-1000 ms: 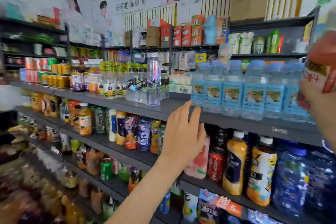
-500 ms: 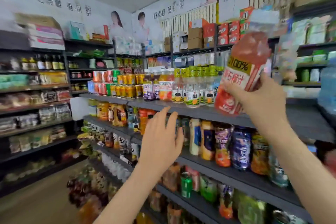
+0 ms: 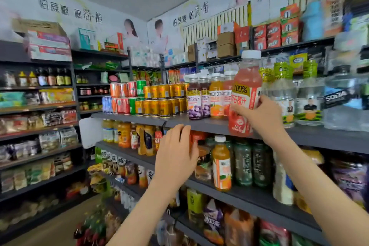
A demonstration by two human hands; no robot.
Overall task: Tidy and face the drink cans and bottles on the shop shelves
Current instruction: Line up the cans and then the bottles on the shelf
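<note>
Your right grip (image 3: pixel 261 118) is clamped round the lower half of the pink juice bottle (image 3: pixel 246 86), fingers curled over its label. The bottle stands upright, white cap up, its base at the front edge of the dark shelf (image 3: pixel 209 125), just right of the row of purple and orange juice bottles (image 3: pixel 207 98). Your left grip (image 3: pixel 175 160) is apart, fingers straight, and hovers before that shelf's edge; whether it touches cannot be told.
</note>
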